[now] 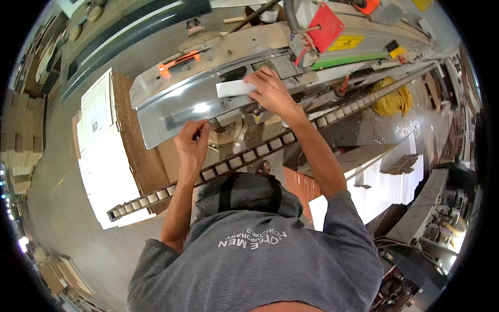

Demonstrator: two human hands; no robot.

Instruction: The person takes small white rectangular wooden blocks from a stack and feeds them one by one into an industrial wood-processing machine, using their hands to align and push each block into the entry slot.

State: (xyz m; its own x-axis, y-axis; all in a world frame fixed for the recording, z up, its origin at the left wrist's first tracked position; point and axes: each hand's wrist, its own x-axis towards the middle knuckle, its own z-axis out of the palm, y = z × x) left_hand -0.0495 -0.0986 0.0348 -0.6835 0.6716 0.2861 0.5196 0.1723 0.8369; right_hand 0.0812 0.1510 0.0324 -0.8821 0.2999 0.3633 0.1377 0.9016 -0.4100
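Observation:
My right hand is closed on the right end of a flat white strip, possibly paper or card. The strip lies over the smooth grey metal plate of a machine, beside a dark slot. My left hand is at the plate's near edge, its thumb and fingertips pressed together. Whatever those fingers hold, if anything, is too small to make out. An orange clamp-like part sits on the machine's far side.
A roller rail crosses between my body and the machine. White sheets are stacked at the left by brown cardboard; more white sheets stand at the right. A red plate and a green strip mark the machine's right side. Yellow cloth hangs beyond.

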